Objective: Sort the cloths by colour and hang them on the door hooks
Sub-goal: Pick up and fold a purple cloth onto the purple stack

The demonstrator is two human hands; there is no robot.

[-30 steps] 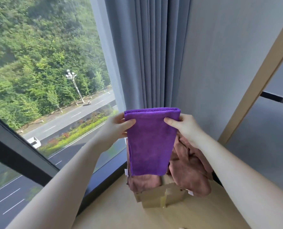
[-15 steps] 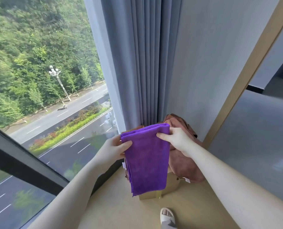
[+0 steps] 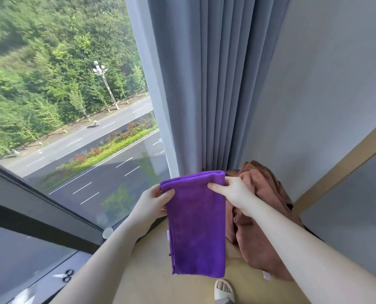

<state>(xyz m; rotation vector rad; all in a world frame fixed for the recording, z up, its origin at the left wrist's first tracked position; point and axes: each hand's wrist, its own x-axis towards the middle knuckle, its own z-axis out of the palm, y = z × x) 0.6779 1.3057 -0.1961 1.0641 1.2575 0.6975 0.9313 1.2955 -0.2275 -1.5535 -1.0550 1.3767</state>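
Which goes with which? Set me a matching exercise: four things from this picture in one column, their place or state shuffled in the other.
Things:
1. purple cloth
2. brown cloths
3. curtain
4. slipper

Place or state:
a. hangs in grey-blue folds
b. pinched at its top corners by the left hand and right hand
c. white, on a foot at the bottom edge
d. heaped to the right, near the curtain's foot

Pairs: 1-b, 2-d, 3-a, 4-c

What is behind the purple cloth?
Behind the purple cloth, brown cloths show past its right edge, near the curtain, and the floor shows below. Whatever lies directly behind it is covered.
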